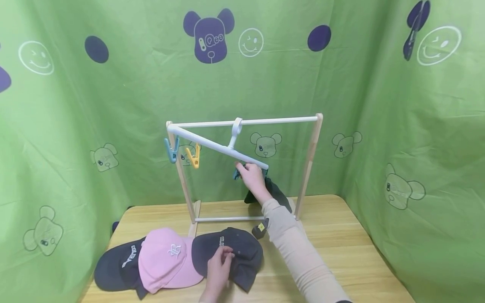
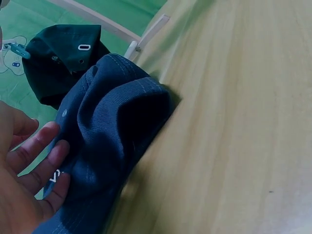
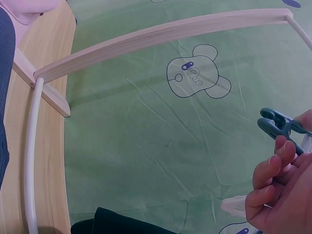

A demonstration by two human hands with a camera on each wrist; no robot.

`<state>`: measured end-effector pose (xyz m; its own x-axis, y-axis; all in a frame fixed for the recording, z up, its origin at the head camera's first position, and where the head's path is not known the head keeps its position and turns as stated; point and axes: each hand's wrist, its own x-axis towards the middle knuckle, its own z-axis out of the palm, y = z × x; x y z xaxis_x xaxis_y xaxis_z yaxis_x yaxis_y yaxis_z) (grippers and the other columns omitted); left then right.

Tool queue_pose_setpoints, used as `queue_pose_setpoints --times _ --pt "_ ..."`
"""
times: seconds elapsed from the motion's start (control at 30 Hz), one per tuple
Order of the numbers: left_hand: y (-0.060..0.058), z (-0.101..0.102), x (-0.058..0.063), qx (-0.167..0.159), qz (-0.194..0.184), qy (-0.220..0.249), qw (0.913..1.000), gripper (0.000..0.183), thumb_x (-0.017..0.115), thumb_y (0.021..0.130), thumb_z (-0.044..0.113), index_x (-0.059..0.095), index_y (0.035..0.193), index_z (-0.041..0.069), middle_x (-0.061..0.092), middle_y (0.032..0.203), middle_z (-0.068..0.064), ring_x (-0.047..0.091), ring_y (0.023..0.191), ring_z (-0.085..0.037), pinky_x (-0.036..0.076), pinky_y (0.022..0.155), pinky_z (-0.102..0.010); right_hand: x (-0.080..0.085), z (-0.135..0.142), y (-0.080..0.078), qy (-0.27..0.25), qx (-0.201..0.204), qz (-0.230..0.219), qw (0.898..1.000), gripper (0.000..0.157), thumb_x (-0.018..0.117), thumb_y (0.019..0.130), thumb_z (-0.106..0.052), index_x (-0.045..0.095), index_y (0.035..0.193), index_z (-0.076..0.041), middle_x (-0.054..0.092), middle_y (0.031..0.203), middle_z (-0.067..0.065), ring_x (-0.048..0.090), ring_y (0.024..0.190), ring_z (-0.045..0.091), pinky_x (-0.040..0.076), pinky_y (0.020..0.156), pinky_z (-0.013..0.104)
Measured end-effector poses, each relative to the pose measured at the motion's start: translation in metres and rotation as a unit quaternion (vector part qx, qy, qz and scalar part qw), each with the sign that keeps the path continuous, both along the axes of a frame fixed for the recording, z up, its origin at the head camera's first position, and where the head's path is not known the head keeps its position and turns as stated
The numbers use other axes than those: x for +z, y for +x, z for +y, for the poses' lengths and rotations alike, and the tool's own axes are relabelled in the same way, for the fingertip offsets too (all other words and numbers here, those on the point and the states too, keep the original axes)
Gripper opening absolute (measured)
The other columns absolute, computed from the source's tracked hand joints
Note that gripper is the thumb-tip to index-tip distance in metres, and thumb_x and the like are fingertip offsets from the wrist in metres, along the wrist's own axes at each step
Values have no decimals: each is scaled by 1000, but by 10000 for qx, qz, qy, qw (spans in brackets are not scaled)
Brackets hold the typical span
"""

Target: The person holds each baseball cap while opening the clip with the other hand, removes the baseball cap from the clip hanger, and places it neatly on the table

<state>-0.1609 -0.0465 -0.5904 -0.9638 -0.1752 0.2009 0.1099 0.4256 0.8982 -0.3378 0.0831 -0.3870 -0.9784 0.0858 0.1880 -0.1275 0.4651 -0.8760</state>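
My right hand (image 1: 252,176) pinches a dark teal clothespin (image 3: 276,125) beneath the lower right end of a tilted white clip hanger (image 1: 208,143). A dark green cap (image 1: 277,193) hangs at that end, partly hidden behind the hand and sleeve. My left hand (image 1: 218,267) hovers over a dark navy cap (image 1: 246,246) on the table; its fingers are relaxed and spread in the left wrist view, and whether they touch the cap I cannot tell. To the left lie a pink cap (image 1: 163,259) and another dark cap (image 1: 113,267), overlapping in a row.
The hanger hooks over the top bar of a wood-and-white rack (image 1: 280,120). A blue clothespin (image 1: 172,149) and a yellow clothespin (image 1: 194,156) hang on its raised left side. A small black object with a yellow label (image 1: 259,230) sits on the wooden table (image 1: 348,244). Green curtains surround it.
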Motion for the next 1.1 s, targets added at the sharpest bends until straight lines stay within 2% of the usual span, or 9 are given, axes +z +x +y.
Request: queue_pose_setpoints --times 0.3,0.6,0.8,1.1 --pt "-4 2 10 -53 29 43 10000 12 62 90 4 66 97 12 74 85 3 70 84 -8 56 84 -28 -1 2 -1 -39 71 -13 10000 48 58 92 -48 46 58 -15 43 52 -5 34 47 12 27 45 24" --pt "-9 3 12 -95 126 91 9998 12 62 91 5 66 98 13 74 86 1 70 82 -8 55 81 -26 -1 8 -2 -62 113 -101 9999 49 58 91 -48 45 57 -16 39 50 -6 32 46 11 25 43 23" --pt "-11 4 13 -124 270 160 9994 11 63 90 5 67 98 12 74 85 -1 68 77 -8 53 73 -22 -3 10 -4 47 65 -105 9999 49 59 90 -49 44 57 -16 39 50 -6 32 46 11 25 43 23" --pt "-14 5 15 -97 330 216 9992 11 64 90 5 67 97 13 74 83 1 69 77 -9 54 74 -22 -4 13 -4 -27 107 -100 9999 50 61 88 -50 45 56 -16 42 49 -5 34 46 12 25 43 23"
